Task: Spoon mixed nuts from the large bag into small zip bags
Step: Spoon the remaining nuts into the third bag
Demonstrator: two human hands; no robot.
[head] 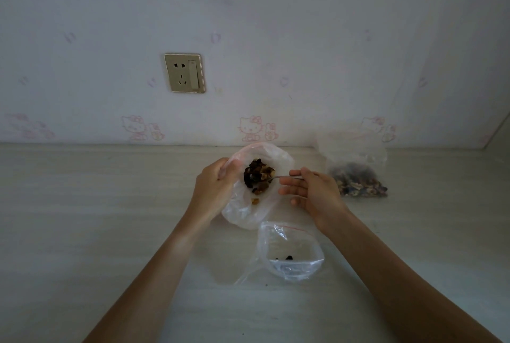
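at mid-frame the left hand [214, 183] pinches the rim of the large bag [249, 213], holding it open on the desk [82, 204]. the right hand [309, 191] grips a spoon [287, 177] dipped into the mixed nuts [258, 175]. below lies a small zip bag [289, 251], nearly empty; a filled bag [357, 174] sits right of centre.

A beige wall socket [184, 73] sits on cartoon-cat wallpaper [303, 39] above the pale wooden table [82, 218].
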